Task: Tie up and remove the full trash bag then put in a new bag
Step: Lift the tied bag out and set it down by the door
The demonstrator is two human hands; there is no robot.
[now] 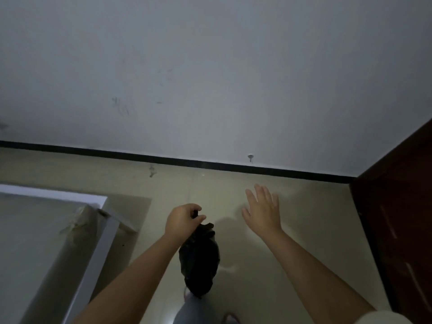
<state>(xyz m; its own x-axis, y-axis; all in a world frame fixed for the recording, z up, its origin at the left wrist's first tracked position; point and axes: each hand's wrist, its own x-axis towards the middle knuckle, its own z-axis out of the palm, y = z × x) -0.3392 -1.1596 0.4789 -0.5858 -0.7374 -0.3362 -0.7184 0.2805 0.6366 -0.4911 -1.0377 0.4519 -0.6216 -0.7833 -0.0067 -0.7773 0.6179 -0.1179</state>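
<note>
Already tied, the bag (pixel 198 258) hangs by its neck from the left hand (pixel 182 218), long axis straight down above the floor (pixel 304 230). Beside it, the right hand (pixel 263 209) is spread wide, holding nothing, well apart.

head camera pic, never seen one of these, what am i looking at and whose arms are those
It is one wide-angle picture from a camera worn on a person's head, looking forward and down, so the two bare arms are the wearer's own. There is no machine here.

The left hand pinches the gathered top of a black trash bag, which hangs closed below it, clear of the pale tiled floor. The right hand is open with fingers spread and holds nothing.

Ahead is a pale wall with a dark baseboard. At the right edge stands a dark brown door; at the left, a light-framed panel. No bin shows.
</note>
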